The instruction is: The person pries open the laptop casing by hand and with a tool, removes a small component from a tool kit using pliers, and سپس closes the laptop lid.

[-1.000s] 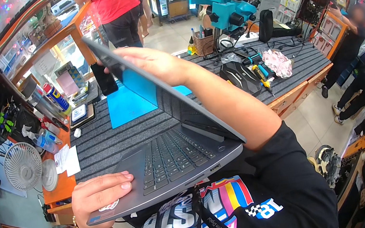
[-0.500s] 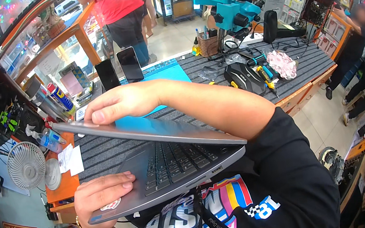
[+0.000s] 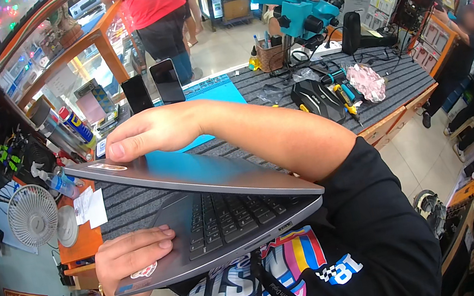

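A dark gray laptop sits at chest level, its screen lid tilted low over the keyboard. My left hand grips the base's left corner, fingers on the palm rest. My right hand holds the top edge of the lid, forearm crossing over it. Just beyond it lie a blue mat and two upright phones, a black one and a lighter-framed one. The striped gray work mat shows beneath the laptop.
A teal microscope, pen basket, tools and black case stand across the bench. At left are a white fan, spray can and bottles. Several people are nearby, including one in red.
The lid has swung down toward the keyboard with my right hand, which moved left and lower, uncovering the phones. In the last half second it shifted only slightly. My left hand stays on the base.
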Demonstrator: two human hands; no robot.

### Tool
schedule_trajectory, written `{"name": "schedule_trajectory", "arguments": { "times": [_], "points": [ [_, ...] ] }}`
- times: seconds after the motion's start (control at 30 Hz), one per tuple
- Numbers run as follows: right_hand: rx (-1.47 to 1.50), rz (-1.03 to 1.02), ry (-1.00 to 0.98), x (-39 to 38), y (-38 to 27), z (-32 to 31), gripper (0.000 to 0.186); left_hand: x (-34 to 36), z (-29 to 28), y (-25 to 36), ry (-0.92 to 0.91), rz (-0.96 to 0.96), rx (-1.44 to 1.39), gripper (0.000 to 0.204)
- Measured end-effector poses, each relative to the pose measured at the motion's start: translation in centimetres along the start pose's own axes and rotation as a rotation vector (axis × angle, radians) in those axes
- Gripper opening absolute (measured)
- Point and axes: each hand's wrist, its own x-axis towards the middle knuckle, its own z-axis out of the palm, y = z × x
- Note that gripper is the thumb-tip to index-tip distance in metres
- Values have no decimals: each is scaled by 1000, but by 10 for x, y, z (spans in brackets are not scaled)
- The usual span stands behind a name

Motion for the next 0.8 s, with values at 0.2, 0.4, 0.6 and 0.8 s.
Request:
{"name": "schedule_trajectory", "arguments": {
  "times": [0.2, 0.4, 0.6, 0.8],
  "points": [
    [-13, -18, 50, -1, 2, -9, 64, 0, 2, 1, 21, 0, 17, 34],
    [0, -27, 83, -3, 10, -27, 62, 1, 4, 2, 54, -7, 6, 34],
    [19, 4, 178, -23, 6, -53, 58, 0, 5, 1, 68, -26, 5, 33],
    [129, -59, 307, -52, 17, -88, 74, 0, 6, 1, 76, -15, 13, 32]
  ]
}}
